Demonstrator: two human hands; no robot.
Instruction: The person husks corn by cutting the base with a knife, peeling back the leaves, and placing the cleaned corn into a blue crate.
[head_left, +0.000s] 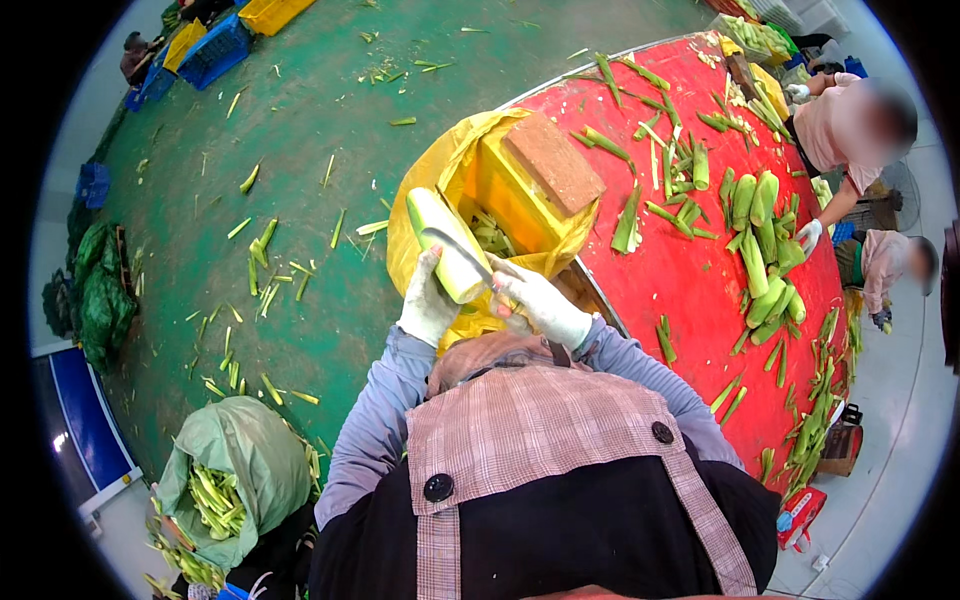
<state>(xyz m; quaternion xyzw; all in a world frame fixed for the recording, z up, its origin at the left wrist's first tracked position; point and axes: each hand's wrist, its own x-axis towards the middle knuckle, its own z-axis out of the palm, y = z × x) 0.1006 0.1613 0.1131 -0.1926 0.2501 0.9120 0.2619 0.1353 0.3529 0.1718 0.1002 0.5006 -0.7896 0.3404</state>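
My gloved left hand (427, 304) holds the lower end of a thick, pale-green peeled vegetable stem (431, 206), which tilts away from me. In my gloved right hand (544, 300) is a knife (461, 253), its curved blade lying across the stem's side. Just beyond the stem stands a yellow plastic crate (517, 184) with a yellow bag (411, 169) around it. Pale peelings (491, 234) lie inside. A reddish brick (555, 163) rests on the crate's right part.
On the red surface (645, 277) at right lie unpeeled green stems (765, 199) and trimmings. Two people work beyond it; a gloved hand (810, 236) touches the pile. Scraps litter the green floor (307, 172). A green sack (255, 442) of leafy trimmings stands at lower left.
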